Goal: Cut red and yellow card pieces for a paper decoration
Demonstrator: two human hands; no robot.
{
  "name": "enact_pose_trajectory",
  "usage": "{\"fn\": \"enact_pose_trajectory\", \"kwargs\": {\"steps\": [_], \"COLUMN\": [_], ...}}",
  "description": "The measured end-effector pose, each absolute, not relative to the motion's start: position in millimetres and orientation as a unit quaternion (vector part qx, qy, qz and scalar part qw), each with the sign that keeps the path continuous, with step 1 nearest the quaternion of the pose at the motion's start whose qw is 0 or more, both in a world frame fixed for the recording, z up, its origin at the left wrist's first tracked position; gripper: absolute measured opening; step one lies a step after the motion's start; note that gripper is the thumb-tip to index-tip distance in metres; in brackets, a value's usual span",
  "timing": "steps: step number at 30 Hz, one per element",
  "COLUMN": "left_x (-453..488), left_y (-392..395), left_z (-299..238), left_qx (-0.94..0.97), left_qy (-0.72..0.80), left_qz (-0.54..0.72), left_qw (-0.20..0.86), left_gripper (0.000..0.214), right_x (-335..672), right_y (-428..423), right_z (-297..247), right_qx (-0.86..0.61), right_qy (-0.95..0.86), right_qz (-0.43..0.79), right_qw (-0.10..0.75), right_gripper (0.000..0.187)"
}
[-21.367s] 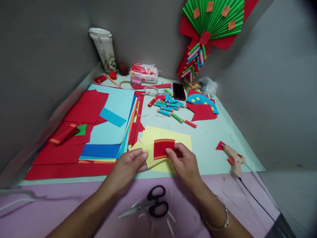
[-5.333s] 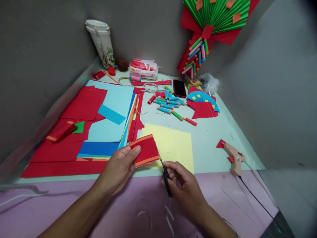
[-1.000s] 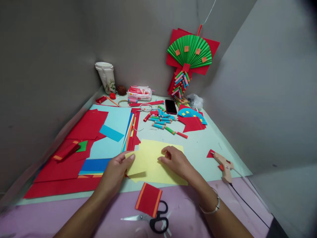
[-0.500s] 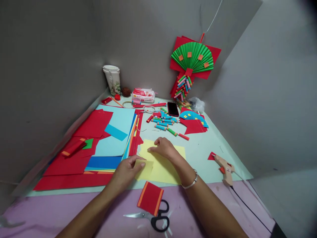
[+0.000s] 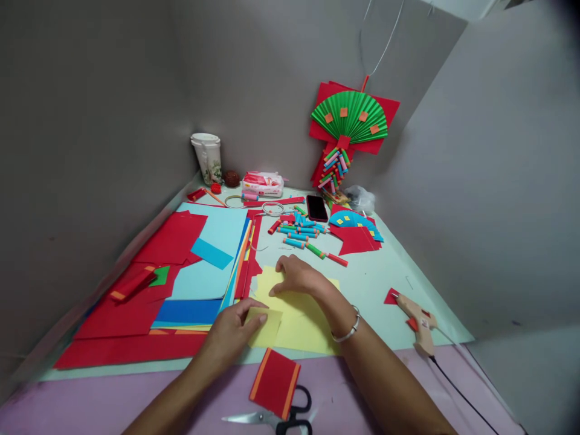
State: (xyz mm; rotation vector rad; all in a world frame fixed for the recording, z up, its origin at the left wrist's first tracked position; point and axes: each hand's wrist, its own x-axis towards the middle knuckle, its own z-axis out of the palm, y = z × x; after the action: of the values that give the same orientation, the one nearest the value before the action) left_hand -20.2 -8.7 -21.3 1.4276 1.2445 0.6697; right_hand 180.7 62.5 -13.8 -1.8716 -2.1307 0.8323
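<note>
My left hand (image 5: pixel 231 332) pinches a small piece of yellow paper (image 5: pixel 270 326) between thumb and fingers. That piece overlaps the lower left part of a larger yellow sheet (image 5: pixel 310 329) lying flat on the table. Over the upper part of the sheet is my right hand (image 5: pixel 296 278), its fingers curved and its thumb held apart, with nothing visible between them. Closer to me, a red paper piece with orange edge strips (image 5: pixel 275 383) partly covers a pair of scissors (image 5: pixel 254 417) with black handles.
Stacked coloured sheets (image 5: pixel 190 311) lie at left. Behind the hands are rolled paper tubes (image 5: pixel 296 232), a phone (image 5: pixel 316 208) and a blue paper fan (image 5: pixel 348 219). A corded glue gun (image 5: pixel 419 323) rests at right. A green fan decoration (image 5: pixel 353 118) hangs at the back.
The view has tilted up a little, so the table sits lower in the picture. My right hand's thumb and fingers have spread further apart. My left hand keeps its pinch on the small yellow paper.
</note>
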Motion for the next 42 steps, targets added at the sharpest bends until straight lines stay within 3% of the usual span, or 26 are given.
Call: {"fn": "enact_pose_trajectory", "kwargs": {"steps": [5, 12, 21, 28, 36, 42], "left_x": [-19.5, -20.0, -20.0, -17.7, -23.3, -22.2], "left_y": [-10.8, -12.2, -12.2, -13.9, 1.3, 24.4], "left_z": [-17.8, -16.5, -15.7, -8.7, 20.0, 24.4], "left_qx": [0.601, 0.6, 0.573, 0.539, 0.519, 0.441], "left_qy": [0.523, 0.519, 0.508, 0.5, 0.496, 0.501], "left_qz": [0.276, 0.277, 0.296, 0.311, 0.34, 0.423], "left_qw": [0.538, 0.543, 0.572, 0.602, 0.607, 0.613], "left_gripper": [0.029, 0.027, 0.029, 0.03, 0.031, 0.036], "right_x": [179.5, 179.3, 177.9, 174.2, 173.4, 171.9], "right_y": [63.6, 58.9, 55.1, 54.9, 52.1, 49.7], "right_z": [-11.2, -12.2, -9.7, -11.9, -11.4, -7.2], "right_qx": [-0.621, -0.61, -0.6, -0.595, -0.597, -0.591], "right_qy": [-0.728, -0.737, -0.74, -0.742, -0.742, -0.747], "right_qz": [0.278, 0.277, 0.285, 0.289, 0.289, 0.288], "right_qw": [0.077, 0.091, 0.105, 0.11, 0.096, 0.101], "right_gripper": [0.049, 0.063, 0.042, 0.049, 0.031, 0.053]}}
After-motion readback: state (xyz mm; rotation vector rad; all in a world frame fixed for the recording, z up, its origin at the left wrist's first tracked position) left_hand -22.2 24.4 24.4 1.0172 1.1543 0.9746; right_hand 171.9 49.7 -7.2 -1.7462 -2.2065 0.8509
